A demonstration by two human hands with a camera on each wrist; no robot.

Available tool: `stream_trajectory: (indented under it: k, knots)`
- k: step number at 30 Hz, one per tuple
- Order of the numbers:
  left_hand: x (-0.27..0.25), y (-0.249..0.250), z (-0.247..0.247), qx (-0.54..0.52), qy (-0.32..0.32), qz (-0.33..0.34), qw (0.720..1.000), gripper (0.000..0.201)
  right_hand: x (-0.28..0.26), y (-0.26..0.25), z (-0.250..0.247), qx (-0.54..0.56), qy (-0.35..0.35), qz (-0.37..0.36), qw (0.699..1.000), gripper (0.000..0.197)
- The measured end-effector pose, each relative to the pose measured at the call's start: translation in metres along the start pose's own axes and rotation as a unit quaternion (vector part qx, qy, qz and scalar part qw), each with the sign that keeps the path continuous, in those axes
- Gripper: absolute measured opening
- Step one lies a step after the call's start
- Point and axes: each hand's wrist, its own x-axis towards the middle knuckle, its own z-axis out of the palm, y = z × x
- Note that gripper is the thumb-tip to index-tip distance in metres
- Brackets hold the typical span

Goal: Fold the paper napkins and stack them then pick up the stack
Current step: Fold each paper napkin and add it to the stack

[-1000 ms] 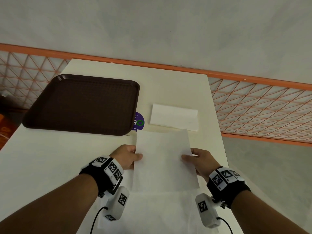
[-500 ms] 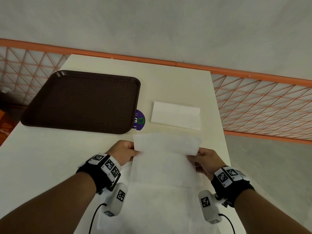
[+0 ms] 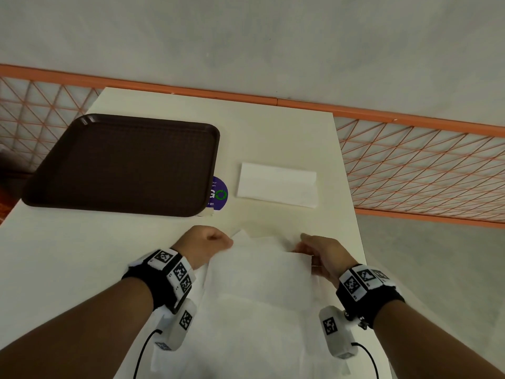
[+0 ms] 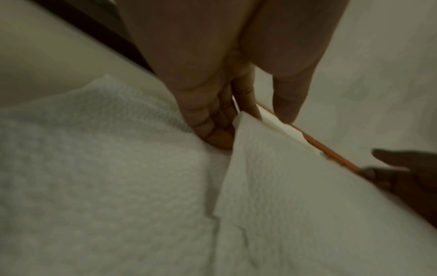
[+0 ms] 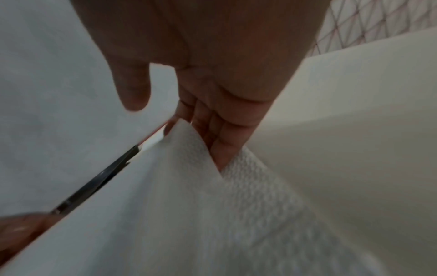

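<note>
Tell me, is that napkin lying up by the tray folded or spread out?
Folded. The napkin beside the brown tray lies flat as a narrow strip, with a doubled edge showing at its right end.

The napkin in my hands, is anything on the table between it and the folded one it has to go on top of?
Nothing visible: only bare table lies between the napkin and the folded napkin. The tray and purple sticker sit off to the left.
</note>
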Motion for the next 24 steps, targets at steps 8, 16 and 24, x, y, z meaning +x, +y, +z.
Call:
stream_trajectory:
  k: [8,16,24]
  knots:
    - [-0.009,0.008,0.016,0.24,-0.009,0.084,0.967,0.039,-0.006,0.001,0.007,-0.323,0.025,-0.119,0.939,0.02]
    - [-0.017,0.016,0.022,0.357,-0.028,0.08,0.93,0.053,-0.013,-0.003,0.009,-0.383,0.058,-0.126,0.913,0.025]
    - [-0.037,0.015,0.055,0.527,-0.057,0.202,0.824,0.062,-0.032,0.007,0.025,-0.619,-0.003,-0.294,0.728,0.048]
